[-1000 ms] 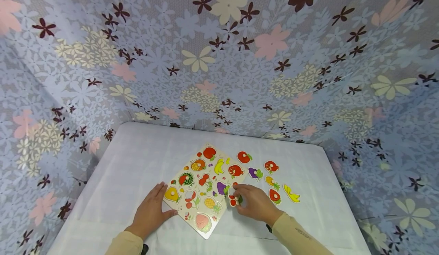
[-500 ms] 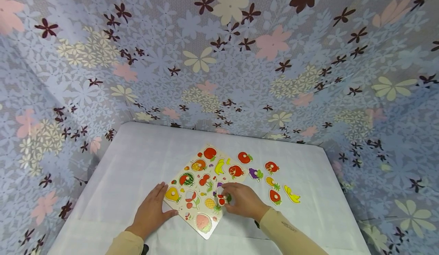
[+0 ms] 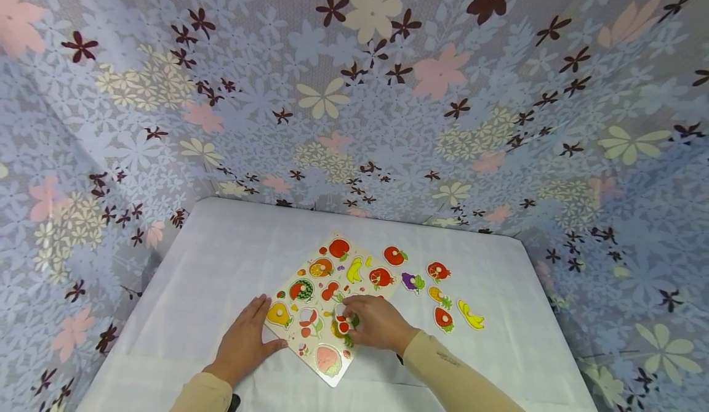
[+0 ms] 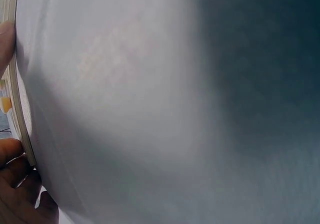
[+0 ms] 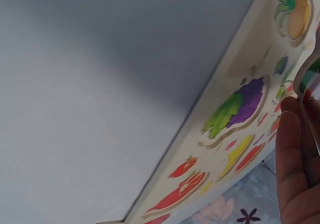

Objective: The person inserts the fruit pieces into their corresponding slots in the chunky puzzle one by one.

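Note:
My left hand (image 3: 242, 339) rests against the left corner of a fruit puzzle board (image 3: 334, 380), its fingers together and thumb spread along the near edge. In the left wrist view its fingers (image 4: 22, 184) touch the board's side. My right hand (image 3: 379, 324) pinches a knob puzzle piece (image 3: 342, 326) showing red fruits and a green leaf, held over the pineapple slot. The right wrist view shows part of that piece (image 5: 311, 82) at the fingertips. A similar red-fruit slot (image 3: 310, 323) lies just left of it. Watermelon (image 3: 301, 290) and pear (image 3: 279, 315) pieces sit in the board.
Right of the board lie loose pieces: a tomato-like red fruit (image 3: 395, 255), grapes (image 3: 412, 282), a pomegranate (image 3: 438, 271), a pineapple (image 3: 440, 296), a strawberry (image 3: 443, 318) and bananas (image 3: 470, 315). A white cloth (image 3: 238, 239) covers the table; a flowered curtain (image 3: 354, 122) hangs around it.
My right hand has carried the red-fruit piece leftward from beside the board's right edge, past the grape slot, to over the pineapple slot. My left hand has stayed in place.

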A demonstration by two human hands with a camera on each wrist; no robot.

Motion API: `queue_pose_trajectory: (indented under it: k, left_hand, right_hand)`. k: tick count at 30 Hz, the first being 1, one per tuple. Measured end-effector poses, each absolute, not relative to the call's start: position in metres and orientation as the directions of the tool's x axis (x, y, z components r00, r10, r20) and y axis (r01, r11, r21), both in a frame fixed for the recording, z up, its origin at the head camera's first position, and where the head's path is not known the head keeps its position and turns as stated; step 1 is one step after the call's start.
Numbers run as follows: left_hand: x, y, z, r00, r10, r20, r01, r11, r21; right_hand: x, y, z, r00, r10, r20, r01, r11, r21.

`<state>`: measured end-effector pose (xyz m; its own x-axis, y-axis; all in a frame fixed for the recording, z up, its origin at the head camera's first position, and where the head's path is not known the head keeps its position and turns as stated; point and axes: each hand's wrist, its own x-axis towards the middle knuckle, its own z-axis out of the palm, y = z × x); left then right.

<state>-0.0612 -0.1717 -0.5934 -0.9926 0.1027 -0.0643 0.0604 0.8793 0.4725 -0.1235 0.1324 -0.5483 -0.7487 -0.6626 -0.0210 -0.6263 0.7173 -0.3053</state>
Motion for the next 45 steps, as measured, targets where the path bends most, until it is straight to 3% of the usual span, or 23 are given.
queue_pose_trajectory:
  k: [30,40,45]
  left_hand:
    - [-0.062,-0.172,-0.594,-0.993,0.102,-0.056,0.064,0.880,0.471]
    - [-0.060,-0.174,-0.591,-0.993,0.114,-0.029,0.085,0.870,0.485]
    - [-0.061,-0.174,-0.594,-0.993,0.116,-0.019,0.093,0.872,0.481]
  right_hand:
    - [-0.126,0.066,-0.554,-0.746,-0.661,-0.085,-0.607,0.727,-0.322]
    - [-0.121,0.055,-0.562,-0.713,-0.701,0.015,-0.692,0.699,-0.181]
    - [-0.118,0.051,-0.560,-0.709,-0.705,0.007,-0.699,0.701,-0.140]
